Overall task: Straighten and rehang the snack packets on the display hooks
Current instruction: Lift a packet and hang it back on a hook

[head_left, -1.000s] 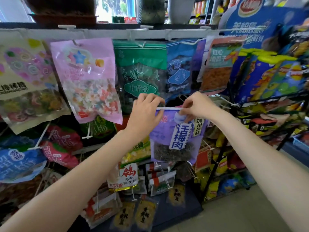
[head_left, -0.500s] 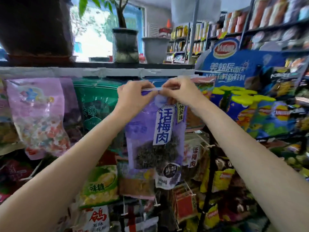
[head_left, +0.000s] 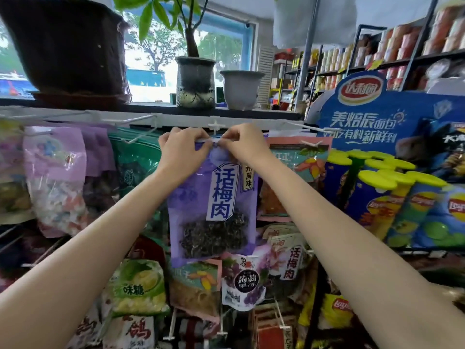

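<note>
Shop shelving is filling the view, with a white rail running across under a dark sill where a potted plant and a grey pot are standing. Both arms are reaching up to the rail. A purple packet is hanging straight down from the two hands, its top edge just below the rail. The left hand is pinching the packet's top left corner, fingers curled over the edge; the right hand is pinching the top edge just beside it, close to the middle, so the hands are almost touching. A white hook is sitting on the rail directly above the gap between them; whether the packet is threaded onto it cannot be told. Through the packet's clear window, dark dried fruit is showing in the lower half. A pink candy bag is hanging to the left, with a green packet between it and the left hand. An orange packet is hanging behind the right wrist, and a blue crisp stand is standing to the right.
</note>
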The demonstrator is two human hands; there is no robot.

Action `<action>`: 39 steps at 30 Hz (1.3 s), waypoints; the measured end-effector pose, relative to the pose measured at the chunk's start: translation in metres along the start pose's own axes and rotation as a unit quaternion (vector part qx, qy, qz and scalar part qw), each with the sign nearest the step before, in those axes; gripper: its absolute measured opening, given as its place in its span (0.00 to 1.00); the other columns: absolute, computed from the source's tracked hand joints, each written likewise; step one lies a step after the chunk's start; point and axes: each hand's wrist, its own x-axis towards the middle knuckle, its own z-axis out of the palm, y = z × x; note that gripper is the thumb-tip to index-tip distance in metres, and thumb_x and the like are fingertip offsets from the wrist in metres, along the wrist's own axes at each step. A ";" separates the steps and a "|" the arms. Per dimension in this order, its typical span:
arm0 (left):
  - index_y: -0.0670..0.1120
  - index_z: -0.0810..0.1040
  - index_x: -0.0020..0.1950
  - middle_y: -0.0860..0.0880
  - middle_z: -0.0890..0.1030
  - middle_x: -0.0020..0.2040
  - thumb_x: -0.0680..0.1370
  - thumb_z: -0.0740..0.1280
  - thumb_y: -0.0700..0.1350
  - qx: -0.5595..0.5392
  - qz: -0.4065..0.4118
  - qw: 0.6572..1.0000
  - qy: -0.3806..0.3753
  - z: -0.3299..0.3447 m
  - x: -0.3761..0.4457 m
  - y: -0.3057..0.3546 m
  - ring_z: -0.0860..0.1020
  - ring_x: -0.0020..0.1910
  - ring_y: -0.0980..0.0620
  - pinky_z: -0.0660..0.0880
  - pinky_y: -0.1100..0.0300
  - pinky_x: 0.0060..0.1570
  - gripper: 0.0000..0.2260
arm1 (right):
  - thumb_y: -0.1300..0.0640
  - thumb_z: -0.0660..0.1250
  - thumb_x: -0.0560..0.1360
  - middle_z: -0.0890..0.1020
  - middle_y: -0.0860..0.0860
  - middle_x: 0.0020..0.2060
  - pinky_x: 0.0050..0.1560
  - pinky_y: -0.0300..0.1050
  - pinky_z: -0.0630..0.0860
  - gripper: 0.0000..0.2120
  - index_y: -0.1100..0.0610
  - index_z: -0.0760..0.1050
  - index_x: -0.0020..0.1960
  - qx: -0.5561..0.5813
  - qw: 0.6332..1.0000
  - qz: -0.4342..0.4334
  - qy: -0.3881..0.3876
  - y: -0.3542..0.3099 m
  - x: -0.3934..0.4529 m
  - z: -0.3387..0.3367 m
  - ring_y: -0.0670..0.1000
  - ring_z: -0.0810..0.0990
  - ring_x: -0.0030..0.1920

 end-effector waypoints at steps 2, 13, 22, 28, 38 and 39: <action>0.43 0.77 0.54 0.40 0.75 0.55 0.76 0.65 0.43 0.011 0.020 0.999 0.046 0.005 -0.011 0.000 0.69 0.57 0.41 0.60 0.52 0.58 0.09 | 0.58 0.66 0.75 0.83 0.55 0.49 0.45 0.38 0.68 0.09 0.60 0.80 0.52 0.005 1.000 0.003 0.017 0.000 -0.004 0.003 0.52 0.80 0.51; 0.45 0.72 0.54 0.43 0.75 0.56 0.70 0.58 0.42 -0.011 0.236 0.972 0.013 0.082 -0.053 0.057 0.67 0.56 0.46 0.64 0.53 0.53 0.14 | 0.70 0.57 0.73 0.75 0.59 0.53 0.50 0.34 0.68 0.12 0.63 0.73 0.54 0.025 0.897 0.121 0.424 0.112 -0.047 -0.065 0.50 0.72 0.49; 0.45 0.64 0.70 0.48 0.61 0.72 0.75 0.61 0.39 -0.020 0.140 0.985 -0.101 0.117 -0.030 0.085 0.60 0.68 0.47 0.61 0.51 0.63 0.23 | 0.59 0.72 0.70 0.80 0.54 0.46 0.42 0.39 0.72 0.11 0.61 0.77 0.51 0.171 0.929 0.260 0.203 0.156 -0.016 -0.078 0.52 0.78 0.47; 0.41 0.65 0.69 0.46 0.63 0.72 0.77 0.59 0.36 -0.162 0.131 0.976 -0.057 0.116 -0.021 0.093 0.66 0.67 0.47 0.64 0.56 0.67 0.20 | 0.64 0.71 0.70 0.82 0.58 0.40 0.48 0.48 0.76 0.03 0.65 0.79 0.41 0.268 0.923 0.216 0.172 0.134 -0.034 -0.102 0.56 0.80 0.47; 0.44 0.75 0.59 0.48 0.79 0.54 0.79 0.62 0.44 -0.258 0.170 0.949 -0.060 0.049 -0.043 0.114 0.79 0.42 0.54 0.75 0.62 0.41 0.10 | 0.65 0.65 0.74 0.84 0.49 0.32 0.40 0.42 0.81 0.04 0.59 0.77 0.43 0.321 0.935 0.151 0.005 0.069 -0.100 -0.143 0.47 0.83 0.34; 0.45 0.76 0.54 0.48 0.80 0.49 0.78 0.63 0.43 -0.286 0.148 0.941 -0.103 0.041 -0.052 0.104 0.81 0.37 0.54 0.76 0.62 0.36 0.06 | 0.66 0.65 0.74 0.83 0.48 0.31 0.39 0.41 0.81 0.04 0.59 0.77 0.43 0.314 0.937 0.154 -0.022 0.064 -0.105 -0.135 0.47 0.82 0.33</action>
